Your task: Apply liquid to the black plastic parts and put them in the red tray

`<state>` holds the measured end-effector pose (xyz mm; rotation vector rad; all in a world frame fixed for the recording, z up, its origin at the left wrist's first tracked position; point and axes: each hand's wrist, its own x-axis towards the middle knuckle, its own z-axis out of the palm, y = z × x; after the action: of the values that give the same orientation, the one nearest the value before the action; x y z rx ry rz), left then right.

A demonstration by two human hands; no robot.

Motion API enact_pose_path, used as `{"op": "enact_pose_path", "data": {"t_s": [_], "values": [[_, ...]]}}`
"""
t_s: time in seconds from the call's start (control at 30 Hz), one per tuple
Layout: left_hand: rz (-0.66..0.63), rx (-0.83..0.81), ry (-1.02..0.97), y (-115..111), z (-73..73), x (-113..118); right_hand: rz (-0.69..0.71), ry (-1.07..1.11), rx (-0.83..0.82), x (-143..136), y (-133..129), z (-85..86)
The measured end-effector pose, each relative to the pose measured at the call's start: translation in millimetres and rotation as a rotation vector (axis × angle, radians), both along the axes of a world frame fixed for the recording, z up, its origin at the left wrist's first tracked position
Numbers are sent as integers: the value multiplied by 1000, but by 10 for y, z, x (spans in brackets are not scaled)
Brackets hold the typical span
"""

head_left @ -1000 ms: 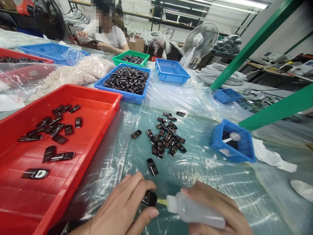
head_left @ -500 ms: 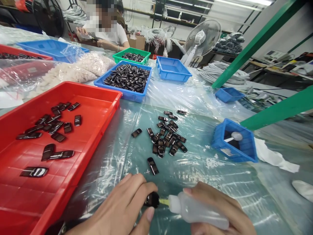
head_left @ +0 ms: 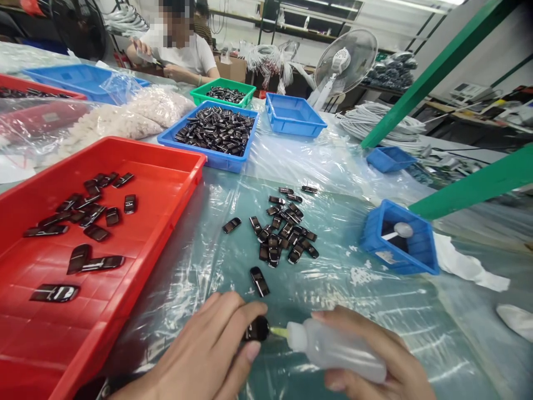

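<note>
My left hand [head_left: 208,355] pinches a small glossy black plastic piece [head_left: 256,329] at lower centre, just above the counter [head_left: 375,311]. My right hand [head_left: 375,361] wraps a translucent plastic squeeze bottle [head_left: 337,350], its yellow nozzle [head_left: 278,332] touching the piece.

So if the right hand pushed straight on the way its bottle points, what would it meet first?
The small black part pinched in the left hand; the bottle in the right hand has its yellow tip already about touching it.
</note>
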<state>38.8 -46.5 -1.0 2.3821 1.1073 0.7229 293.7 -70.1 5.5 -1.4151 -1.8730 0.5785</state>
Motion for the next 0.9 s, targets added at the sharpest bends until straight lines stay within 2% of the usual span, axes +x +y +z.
{"op": "enact_pose_path", "data": {"t_s": [0.17, 0.33, 0.4, 0.5, 0.57, 0.67, 0.73, 0.9], "values": [[224, -180, -176, 35, -97, 15, -133, 65, -139, 48, 110, -127], [290, -412, -293, 56, -91, 54, -179, 96, -76, -46, 250, -271], [333, -465, -341, 35, -65, 59, -217, 72, -7, -77, 252, -308], [421, -553, -425, 2, -34, 81, -296, 37, 199, -133, 163, -332], [453, -588, -487, -1, -23, 107, -245, -11, 323, -227, 77, -332], [394, -563, -514, 23, -14, 140, -47, -125, 349, -464, 13, -318], [381, -528, -503, 38, -13, 145, 38, -197, 343, -627, 50, -305], [411, -461, -529, 39, -28, 120, 66, -302, 310, -815, 256, -310]]}}
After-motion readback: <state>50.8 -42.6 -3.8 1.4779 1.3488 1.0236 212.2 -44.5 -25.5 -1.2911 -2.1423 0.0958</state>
